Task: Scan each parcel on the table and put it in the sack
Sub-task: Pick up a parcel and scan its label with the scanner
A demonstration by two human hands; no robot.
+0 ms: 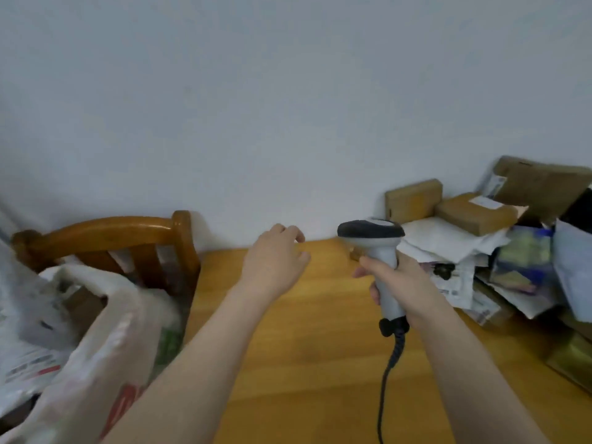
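Note:
My right hand (395, 285) grips the handle of a grey and black barcode scanner (374, 241), held upright over the wooden table (304, 347), its cable hanging down. My left hand (275, 259) hovers above the table's far middle, fingers loosely curled, holding nothing. A heap of parcels (499, 251) lies on the table's right side: brown cardboard boxes (474, 213), white mailers and a coloured bag. A white woven sack (96, 341) stands open at the left, with parcels inside it.
A wooden chair (121, 241) stands behind the sack, against the plain wall. Another brown box (573, 360) sits at the table's right edge.

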